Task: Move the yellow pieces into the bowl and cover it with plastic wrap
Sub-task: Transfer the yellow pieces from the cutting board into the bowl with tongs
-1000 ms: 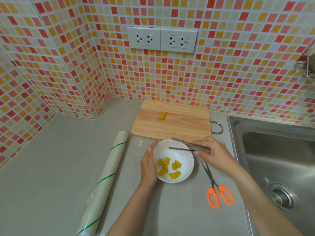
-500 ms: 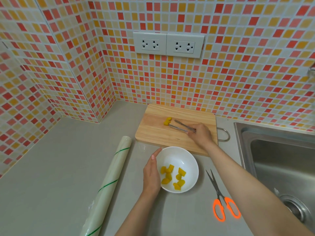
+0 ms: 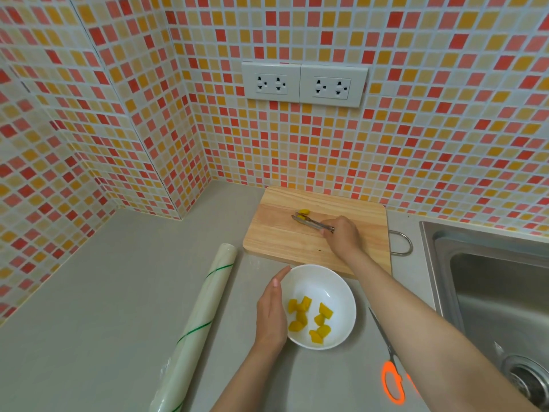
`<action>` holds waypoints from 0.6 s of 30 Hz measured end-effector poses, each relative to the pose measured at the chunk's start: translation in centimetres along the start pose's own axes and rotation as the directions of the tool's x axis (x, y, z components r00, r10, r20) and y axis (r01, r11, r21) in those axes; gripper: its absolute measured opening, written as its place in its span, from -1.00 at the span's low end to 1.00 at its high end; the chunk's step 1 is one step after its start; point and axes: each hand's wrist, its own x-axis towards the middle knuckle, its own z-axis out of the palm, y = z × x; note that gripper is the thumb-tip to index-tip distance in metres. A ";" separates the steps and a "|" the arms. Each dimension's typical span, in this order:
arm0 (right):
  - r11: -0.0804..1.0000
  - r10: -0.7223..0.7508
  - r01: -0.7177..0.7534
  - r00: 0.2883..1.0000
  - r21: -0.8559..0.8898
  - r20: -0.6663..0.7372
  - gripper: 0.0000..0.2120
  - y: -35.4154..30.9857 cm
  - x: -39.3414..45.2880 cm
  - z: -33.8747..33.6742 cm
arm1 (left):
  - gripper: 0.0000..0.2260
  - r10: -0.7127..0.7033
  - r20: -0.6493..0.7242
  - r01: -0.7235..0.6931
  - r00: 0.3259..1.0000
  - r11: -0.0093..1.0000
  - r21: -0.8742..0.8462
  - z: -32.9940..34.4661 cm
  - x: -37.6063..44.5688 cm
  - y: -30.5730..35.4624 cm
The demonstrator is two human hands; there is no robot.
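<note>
A white bowl (image 3: 332, 281) sits on the grey counter and holds several yellow pieces (image 3: 309, 318). My left hand (image 3: 271, 310) rests flat against the bowl's left side, fingers together. On the wooden cutting board (image 3: 273, 233) behind it lie the last yellow pieces (image 3: 303, 213). My right hand (image 3: 341, 234) grips metal tongs (image 3: 312, 223), whose tips close around one of those pieces. A roll of plastic wrap (image 3: 199, 322) lies to the left of the bowl.
Orange-handled scissors (image 3: 392, 379) lie on the counter right of the bowl, partly under my right forearm. A steel sink (image 3: 499, 292) fills the right side. Tiled walls with two sockets (image 3: 303, 84) stand close behind the board.
My right hand carried the tongs from above the bowl back to the board and brought their tips onto the yellow pieces there. My left hand stayed at the bowl.
</note>
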 end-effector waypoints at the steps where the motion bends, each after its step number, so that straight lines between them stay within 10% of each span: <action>1: 1.000 -0.007 0.008 1.000 0.027 -0.009 -0.75 0.1 -0.3 -0.2 | -0.66 -0.001 -0.001 0.001 1.000 1.000 -0.001 0.0 0.0 0.0; 18: 0.973 -0.201 0.170 0.957 0.158 0.208 -0.66 3.2 -15.4 -7.2 | -0.64 0.015 0.000 -0.015 1.000 1.000 0.011 -0.1 0.1 -0.2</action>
